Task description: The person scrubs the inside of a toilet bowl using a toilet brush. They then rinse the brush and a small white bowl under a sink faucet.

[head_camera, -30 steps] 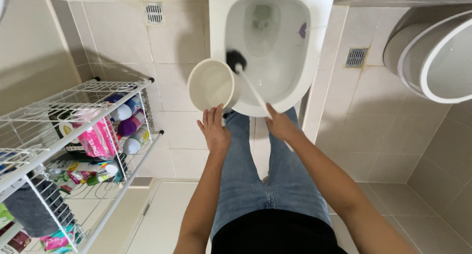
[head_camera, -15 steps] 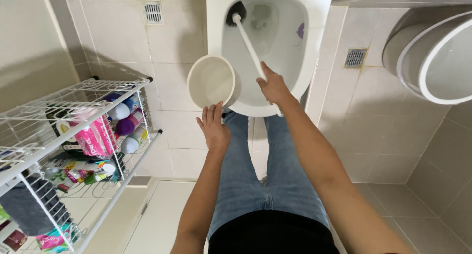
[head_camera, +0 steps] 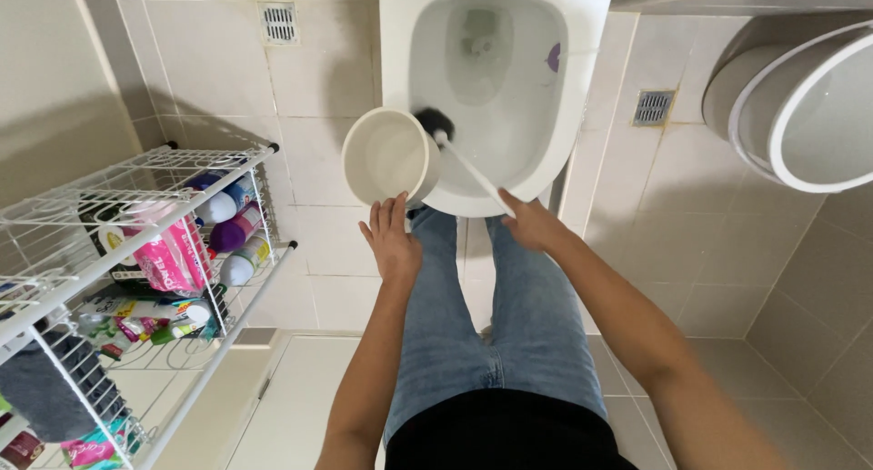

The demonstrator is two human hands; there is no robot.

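Note:
My right hand grips the white handle of a toilet brush. Its black head rests at the near left rim of the white toilet bowl. My left hand holds a round white bucket by its near edge, fingers stretched along it. The bucket tilts with its opening towards me, just left of the bowl and beside the brush head. I stand in blue jeans right in front of the toilet.
A white wire rack with bottles, packets and a grey cloth stands at the left. A large white round tub sits at the right. Two floor drains flank the toilet. A purple freshener hangs inside the bowl.
The brush head went from the near left rim to the far left of the bowl and has come back to the near left rim. My left hand and the bucket have stayed put.

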